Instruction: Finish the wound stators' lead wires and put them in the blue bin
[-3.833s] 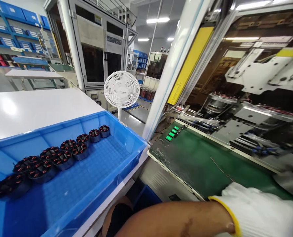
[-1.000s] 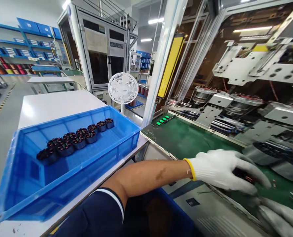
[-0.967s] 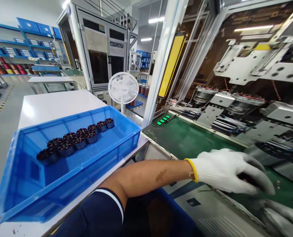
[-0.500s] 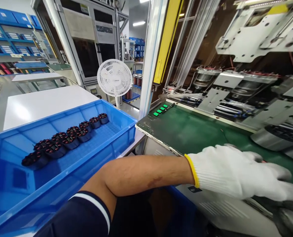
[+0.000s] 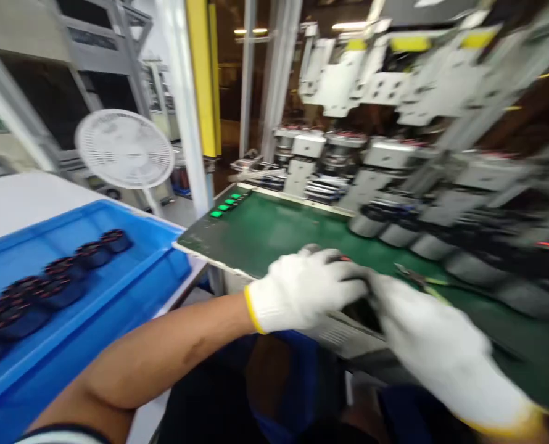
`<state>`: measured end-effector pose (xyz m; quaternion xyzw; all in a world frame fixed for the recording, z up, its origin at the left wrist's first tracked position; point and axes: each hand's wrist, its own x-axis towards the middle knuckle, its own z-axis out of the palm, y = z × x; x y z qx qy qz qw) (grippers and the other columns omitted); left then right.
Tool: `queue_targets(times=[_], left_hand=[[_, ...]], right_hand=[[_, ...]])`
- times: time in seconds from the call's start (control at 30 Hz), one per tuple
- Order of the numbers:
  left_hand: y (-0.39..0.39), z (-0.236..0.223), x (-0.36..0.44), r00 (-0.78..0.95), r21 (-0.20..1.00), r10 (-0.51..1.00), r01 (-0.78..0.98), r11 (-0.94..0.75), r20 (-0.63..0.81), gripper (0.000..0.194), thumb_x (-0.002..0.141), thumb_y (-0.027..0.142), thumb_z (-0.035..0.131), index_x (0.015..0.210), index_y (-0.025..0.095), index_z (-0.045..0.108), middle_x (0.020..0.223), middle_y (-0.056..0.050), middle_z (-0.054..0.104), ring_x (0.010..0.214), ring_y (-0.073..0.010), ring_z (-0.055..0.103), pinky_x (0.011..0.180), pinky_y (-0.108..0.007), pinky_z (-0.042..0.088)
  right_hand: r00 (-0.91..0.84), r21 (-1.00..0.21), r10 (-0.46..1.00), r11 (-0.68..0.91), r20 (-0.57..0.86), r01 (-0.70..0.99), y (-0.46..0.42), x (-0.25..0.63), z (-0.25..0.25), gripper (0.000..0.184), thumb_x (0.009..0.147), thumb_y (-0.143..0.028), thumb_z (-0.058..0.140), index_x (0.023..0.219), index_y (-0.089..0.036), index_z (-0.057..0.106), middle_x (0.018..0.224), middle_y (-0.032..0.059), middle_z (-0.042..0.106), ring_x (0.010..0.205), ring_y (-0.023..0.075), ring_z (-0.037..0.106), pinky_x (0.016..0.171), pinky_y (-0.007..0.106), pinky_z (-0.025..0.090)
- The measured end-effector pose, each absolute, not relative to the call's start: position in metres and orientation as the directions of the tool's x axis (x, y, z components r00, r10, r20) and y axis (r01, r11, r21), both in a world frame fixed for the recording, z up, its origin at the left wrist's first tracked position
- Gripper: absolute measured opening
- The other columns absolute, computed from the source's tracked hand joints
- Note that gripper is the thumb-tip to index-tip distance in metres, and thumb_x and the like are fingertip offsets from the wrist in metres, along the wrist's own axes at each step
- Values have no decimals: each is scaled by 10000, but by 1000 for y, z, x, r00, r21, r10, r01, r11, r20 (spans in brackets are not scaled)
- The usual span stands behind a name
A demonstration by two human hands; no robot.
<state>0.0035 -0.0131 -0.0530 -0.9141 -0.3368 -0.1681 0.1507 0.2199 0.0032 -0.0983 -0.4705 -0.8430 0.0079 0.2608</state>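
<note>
Both hands wear white knit gloves with grey fingertips and yellow cuffs. My left hand [image 5: 311, 287] is curled over the front edge of the green-topped bench [image 5: 279, 228]. My right hand [image 5: 422, 333], smeared by motion, meets it from the right. Between them is a dark motor stator [image 5: 364, 311], mostly hidden by the fingers, with a speck of red above it. Both hands appear closed around it. A blue bin [image 5: 163, 262] at the left holds several black stators with copper windings [image 5: 64, 277].
Along the bench's back stand machine fixtures [image 5: 302, 176] and a row of grey cylinders [image 5: 434, 243]. Pliers [image 5: 422, 280] lie on the green mat right of centre. Green lit buttons [image 5: 223, 206] sit at the bench's left corner. A white fan [image 5: 125, 148] stands behind the bin.
The view has swung right. My left hand, formerly at the far right, now appears near the middle, and my right hand shows fully beside it. The pliers and row of cylinders have come into view.
</note>
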Motion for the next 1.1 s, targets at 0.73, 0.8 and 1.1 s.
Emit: queue_targets(times=[0.73, 0.8, 1.1], left_hand=[[-58, -60, 0, 711, -57, 549, 632, -773, 439, 380, 841, 140, 339, 1064, 197, 641, 937, -78, 702, 860, -218, 647, 730, -358, 530], [-60, -53, 0, 562, 183, 663, 679, -711, 494, 358, 871, 175, 341, 1044, 224, 650, 979, -32, 712, 882, -177, 654, 781, -312, 529], [-14, 10, 45, 292, 503, 916, 769, -395, 273, 274, 770, 263, 464, 888, 251, 711, 870, 18, 719, 786, -172, 645, 667, -262, 496]], right_hand=[[-412, 182, 840, 370, 352, 911, -9, 198, -68, 235, 902, -203, 388, 1047, -235, 570, 859, 67, 607, 765, 237, 602, 611, 300, 399], [-408, 186, 846, 365, 342, 912, -10, 198, -70, 206, 878, -168, 397, 969, -223, 573, 822, 66, 611, 739, 244, 613, 593, 306, 408], [-364, 138, 901, 340, 235, 930, -45, 177, -74, 151, 811, -103, 443, 880, -123, 575, 753, 146, 630, 721, 318, 647, 565, 409, 486]])
